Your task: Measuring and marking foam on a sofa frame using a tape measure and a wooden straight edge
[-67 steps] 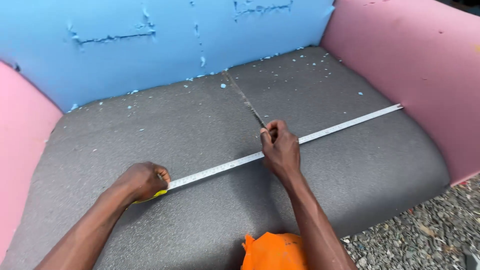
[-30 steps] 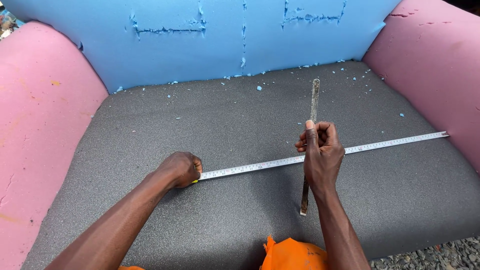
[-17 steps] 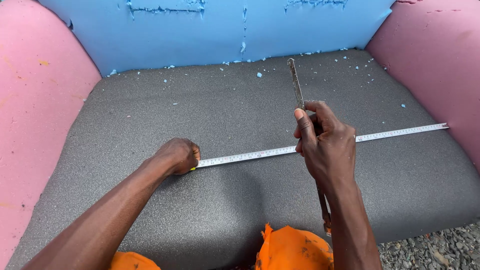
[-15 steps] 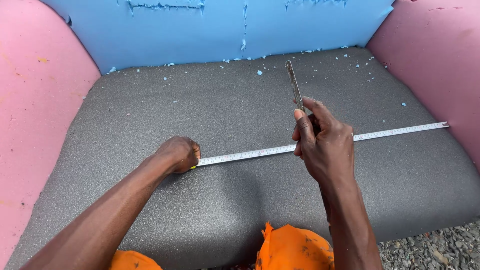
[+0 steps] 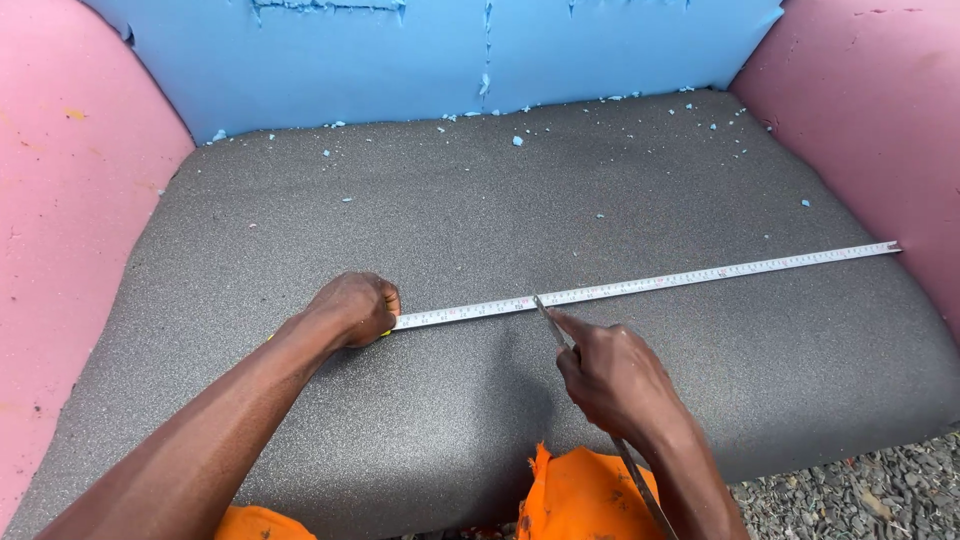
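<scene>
Head view: tape measure (image 5: 640,285) is pinned by clenched left hand (image 5: 355,308); thin blade (image 5: 548,315), gripped in right hand (image 5: 610,375), w/ tip at tape. Risk: tape could be nicked if tip slips on grey foam (image 5: 420,220).

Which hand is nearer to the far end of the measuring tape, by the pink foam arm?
Right. The right hand, holding a thin blade, sits near the middle of the measuring tape. The left hand holds the tape's opposite end, farthest from that tip.

Right hand (image 5: 612,378) sets blade (image 5: 551,320) on tape measure (image 5: 640,286) (left hand (image 5: 355,308) anchoring).
</scene>
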